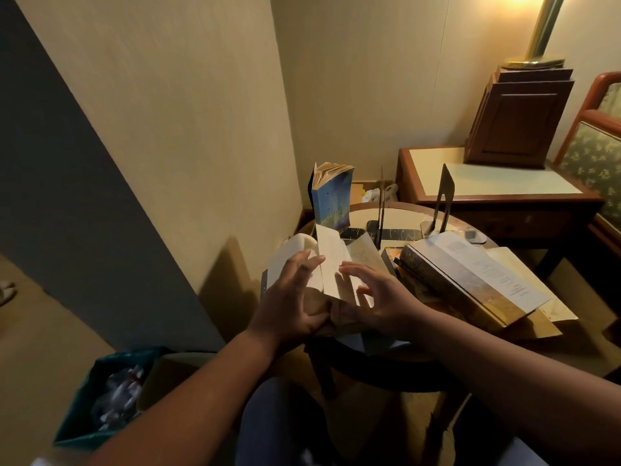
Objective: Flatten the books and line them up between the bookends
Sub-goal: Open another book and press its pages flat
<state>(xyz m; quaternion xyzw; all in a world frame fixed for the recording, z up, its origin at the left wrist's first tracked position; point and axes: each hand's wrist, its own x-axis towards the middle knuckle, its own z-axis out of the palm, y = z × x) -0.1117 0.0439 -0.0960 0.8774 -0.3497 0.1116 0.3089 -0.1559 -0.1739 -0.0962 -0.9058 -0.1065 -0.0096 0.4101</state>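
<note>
An open book (pixel 332 264) with pale, curled pages lies at the near left of the small round table (pixel 396 210). My left hand (pixel 292 297) grips its left half and lower edge. My right hand (pixel 379 297) hovers over the right pages with fingers spread, just touching them. A blue paperback (pixel 331 200) stands upright behind it, its pages fanned at the top. Two dark metal bookends (pixel 381 203) (pixel 443 196) stand at the table's far side with a gap between them. A thick book (pixel 470 280) lies on a pile at the right.
A wooden side table (pixel 487 183) carries a dark wooden box (pixel 514 119) and a brass lamp (pixel 544 28). A patterned chair (pixel 598 142) is at far right. A teal bin (pixel 100 391) with rubbish sits on the floor at lower left. Walls close in behind.
</note>
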